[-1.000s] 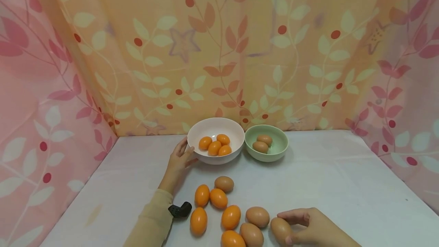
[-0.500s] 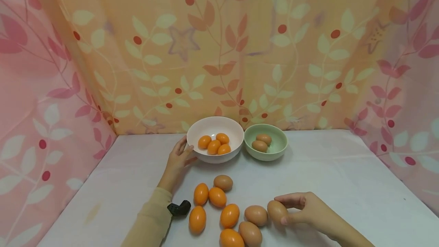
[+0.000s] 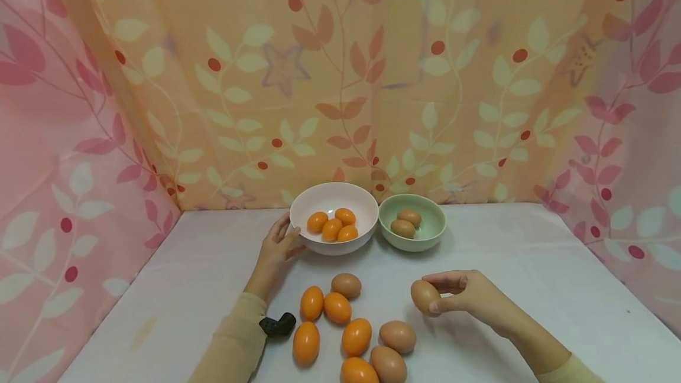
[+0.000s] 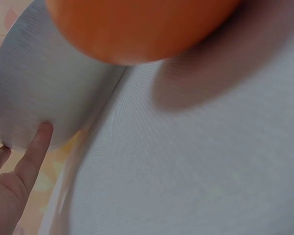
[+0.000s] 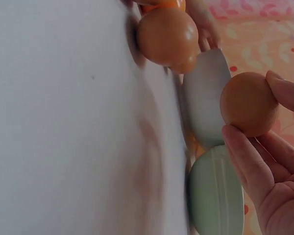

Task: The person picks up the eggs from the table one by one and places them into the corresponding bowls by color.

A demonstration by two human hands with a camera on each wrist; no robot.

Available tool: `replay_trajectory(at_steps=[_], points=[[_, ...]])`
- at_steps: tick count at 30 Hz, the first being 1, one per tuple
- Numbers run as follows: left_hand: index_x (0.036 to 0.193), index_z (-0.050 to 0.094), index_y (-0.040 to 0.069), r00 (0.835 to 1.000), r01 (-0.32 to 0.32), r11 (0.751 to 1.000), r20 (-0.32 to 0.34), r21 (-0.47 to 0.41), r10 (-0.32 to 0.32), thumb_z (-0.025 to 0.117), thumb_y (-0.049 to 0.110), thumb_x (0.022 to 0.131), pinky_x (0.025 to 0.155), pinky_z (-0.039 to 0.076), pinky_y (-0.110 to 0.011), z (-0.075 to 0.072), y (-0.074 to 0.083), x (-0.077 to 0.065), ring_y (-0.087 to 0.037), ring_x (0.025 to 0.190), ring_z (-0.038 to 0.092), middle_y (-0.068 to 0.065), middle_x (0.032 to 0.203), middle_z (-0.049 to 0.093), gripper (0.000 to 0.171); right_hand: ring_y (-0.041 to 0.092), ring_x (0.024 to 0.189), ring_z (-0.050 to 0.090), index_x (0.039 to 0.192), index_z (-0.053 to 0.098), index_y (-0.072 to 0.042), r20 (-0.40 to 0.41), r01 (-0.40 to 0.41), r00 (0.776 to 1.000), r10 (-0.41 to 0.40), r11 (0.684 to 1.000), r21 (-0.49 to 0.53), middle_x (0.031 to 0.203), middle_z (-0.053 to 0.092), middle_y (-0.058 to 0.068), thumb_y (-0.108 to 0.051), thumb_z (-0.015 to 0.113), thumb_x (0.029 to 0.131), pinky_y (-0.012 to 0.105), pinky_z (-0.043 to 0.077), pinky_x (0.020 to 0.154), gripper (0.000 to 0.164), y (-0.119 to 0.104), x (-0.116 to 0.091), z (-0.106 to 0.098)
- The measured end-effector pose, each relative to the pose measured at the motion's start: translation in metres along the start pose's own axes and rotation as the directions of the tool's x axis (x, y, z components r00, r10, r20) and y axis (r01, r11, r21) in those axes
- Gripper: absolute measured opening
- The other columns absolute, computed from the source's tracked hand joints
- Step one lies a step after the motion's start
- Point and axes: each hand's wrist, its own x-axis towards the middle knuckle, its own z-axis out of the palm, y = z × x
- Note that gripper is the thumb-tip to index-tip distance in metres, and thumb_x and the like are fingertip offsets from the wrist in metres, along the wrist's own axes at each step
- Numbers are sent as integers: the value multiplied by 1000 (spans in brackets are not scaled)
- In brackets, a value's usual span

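Observation:
Thumb and fingertips of my right hand [image 3: 476, 299] pinch a brown egg [image 3: 424, 298], held above the table; the right wrist view shows this egg [image 5: 249, 104] between them. My left hand [image 3: 275, 248] rests at the left side of the white bowl [image 3: 336, 247], its fingers extended against the outer wall, as the left wrist view also shows. Several orange eggs [image 3: 332, 230] lie inside that bowl. To its right stands a smaller green bowl [image 3: 411, 243] with two brown eggs [image 3: 402, 229] in it.
On the white-covered table [image 3: 505, 253], several orange eggs [image 3: 306, 343] and brown eggs [image 3: 398, 336] lie loose in front of the bowls. A black device [image 3: 278, 325] sits at the left wrist. A floral curtain [image 3: 340, 75] hangs behind the table.
My right hand has lifted the brown egg from beside the other brown eggs and carried it away from me, toward the bowls. My left hand has stayed at the white bowl.

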Motion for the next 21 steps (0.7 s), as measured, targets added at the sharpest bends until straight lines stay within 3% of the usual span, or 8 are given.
replay_trajectory(at_steps=[8, 14, 21], points=[[158, 26, 15, 1000, 10, 1000, 0, 3, -10, 55, 19, 103, 104, 52, -50, 0, 0, 0, -35, 141, 43, -6, 166, 23, 62, 7, 108, 65, 132, 64, -4, -37, -14, 999, 12, 999, -32, 125, 70, 11, -27, 80, 82, 23, 56, 88, 57, -7, 20, -11], [158, 27, 15, 1000, 3, 1000, 5, 3, -3, 56, 20, 103, 102, 54, -49, 0, 0, 0, -34, 141, 44, -7, 166, 24, 62, 9, 106, 65, 132, 63, -3, -79, -21, 997, 17, 999, -50, 121, 72, 10, -28, 80, 83, 31, 58, 93, 58, -19, 36, -19], [157, 27, 13, 1000, -3, 1000, 3, 7, 3, 55, 18, 103, 102, 53, -50, 0, 1, 0, -35, 141, 43, -8, 166, 23, 62, 11, 107, 66, 134, 60, 2, -118, 2, 993, -7, 999, -48, 130, 66, 17, -26, 79, 85, 32, 59, 94, 60, -36, 55, -31]])
